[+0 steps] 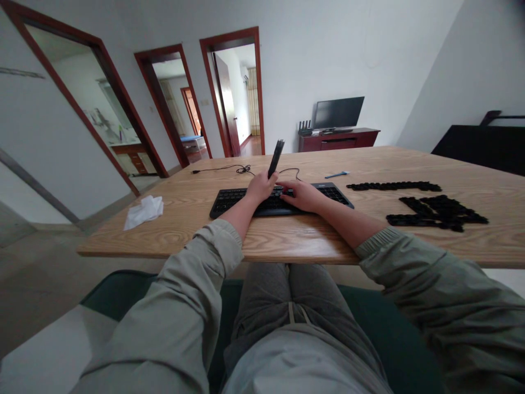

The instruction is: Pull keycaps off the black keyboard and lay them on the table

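A black keyboard (229, 201) lies on the wooden table in front of me, and both of my hands are over its middle. My left hand (261, 186) is closed around a black stick-like thing (276, 157) with a paler upper end. It stands up from the fist, slightly tilted to the right; its kind is unclear. My right hand (301, 195) rests low over the keys, fingers bent and apart, fingertips at the keyboard beside the left hand. Whether something small sits under those fingertips is too fine to make out.
Rows of small black pieces, which look like keycaps (443, 212), lie at the right of the table (197, 238). A blue brush-like tool (337, 175) lies behind the keyboard. A black cable (223, 167) loops at the back left, and crumpled white tissue (144, 212) lies left.
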Demonstrator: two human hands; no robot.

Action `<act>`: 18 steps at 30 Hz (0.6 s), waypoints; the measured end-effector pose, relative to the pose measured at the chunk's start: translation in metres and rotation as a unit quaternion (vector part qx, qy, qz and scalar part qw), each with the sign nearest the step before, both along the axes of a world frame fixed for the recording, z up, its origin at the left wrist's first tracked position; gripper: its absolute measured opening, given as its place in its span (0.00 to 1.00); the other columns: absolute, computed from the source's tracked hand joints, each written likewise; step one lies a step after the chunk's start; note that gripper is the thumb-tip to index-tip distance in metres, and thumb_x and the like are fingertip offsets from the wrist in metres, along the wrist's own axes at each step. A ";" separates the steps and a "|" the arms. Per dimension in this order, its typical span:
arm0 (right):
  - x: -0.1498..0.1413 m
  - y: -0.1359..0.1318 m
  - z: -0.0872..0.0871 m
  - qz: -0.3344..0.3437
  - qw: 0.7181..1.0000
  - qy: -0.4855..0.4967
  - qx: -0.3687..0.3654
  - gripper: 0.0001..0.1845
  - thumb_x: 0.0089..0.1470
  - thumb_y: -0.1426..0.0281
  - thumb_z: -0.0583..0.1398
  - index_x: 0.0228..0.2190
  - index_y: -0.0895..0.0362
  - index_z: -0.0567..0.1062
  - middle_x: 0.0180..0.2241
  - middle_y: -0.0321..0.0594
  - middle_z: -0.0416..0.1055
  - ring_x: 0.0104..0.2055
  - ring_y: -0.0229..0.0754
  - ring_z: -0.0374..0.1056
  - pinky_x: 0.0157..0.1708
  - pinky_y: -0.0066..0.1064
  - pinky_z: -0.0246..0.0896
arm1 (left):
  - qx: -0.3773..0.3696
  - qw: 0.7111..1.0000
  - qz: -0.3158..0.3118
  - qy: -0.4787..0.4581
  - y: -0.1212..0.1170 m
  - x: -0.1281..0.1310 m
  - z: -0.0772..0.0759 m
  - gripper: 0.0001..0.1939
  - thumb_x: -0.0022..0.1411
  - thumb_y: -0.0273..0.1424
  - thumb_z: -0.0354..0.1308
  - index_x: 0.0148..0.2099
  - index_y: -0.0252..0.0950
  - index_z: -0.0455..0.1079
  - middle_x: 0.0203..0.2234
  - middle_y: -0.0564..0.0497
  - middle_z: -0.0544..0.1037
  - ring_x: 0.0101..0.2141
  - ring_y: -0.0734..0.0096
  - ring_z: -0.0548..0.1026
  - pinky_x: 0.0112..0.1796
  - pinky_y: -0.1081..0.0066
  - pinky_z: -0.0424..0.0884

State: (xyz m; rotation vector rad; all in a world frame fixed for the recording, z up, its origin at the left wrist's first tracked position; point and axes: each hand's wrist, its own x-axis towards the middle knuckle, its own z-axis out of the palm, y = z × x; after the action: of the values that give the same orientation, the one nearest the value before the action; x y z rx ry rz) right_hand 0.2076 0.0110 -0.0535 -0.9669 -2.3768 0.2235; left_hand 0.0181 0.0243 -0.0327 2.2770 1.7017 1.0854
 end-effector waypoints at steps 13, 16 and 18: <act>-0.008 -0.008 0.012 -0.060 0.992 -0.112 -0.008 0.19 0.59 0.64 0.57 0.48 0.56 0.79 0.47 0.48 0.74 0.45 0.48 0.71 0.48 0.35 0.63 | 0.030 0.937 0.040 -0.345 0.018 -0.059 0.027 0.19 0.70 0.42 0.45 0.33 0.35 0.68 0.27 0.49 0.76 0.23 0.77 0.70 0.28 0.75 0.68; -0.010 -0.014 0.021 -0.079 0.985 -0.156 0.008 0.15 0.57 0.67 0.57 0.42 0.55 0.80 0.43 0.48 0.76 0.41 0.48 0.72 0.41 0.35 0.63 | 0.036 0.938 0.032 -0.343 0.015 -0.063 0.027 0.17 0.69 0.40 0.47 0.32 0.35 0.67 0.25 0.51 0.75 0.22 0.78 0.69 0.28 0.76 0.68; -0.006 -0.016 0.029 -0.086 0.979 -0.183 0.018 0.13 0.57 0.67 0.58 0.40 0.55 0.80 0.38 0.47 0.77 0.38 0.48 0.72 0.37 0.34 0.62 | 0.030 0.942 0.022 -0.335 0.014 -0.063 0.026 0.17 0.69 0.39 0.48 0.31 0.35 0.67 0.24 0.51 0.74 0.22 0.78 0.69 0.28 0.75 0.68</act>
State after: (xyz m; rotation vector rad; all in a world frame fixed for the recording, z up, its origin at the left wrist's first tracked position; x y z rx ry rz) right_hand 0.2012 -0.0055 -0.0249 -1.2803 -2.5908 -0.0711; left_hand -0.0454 0.0387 -0.0069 1.6015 1.4378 1.6849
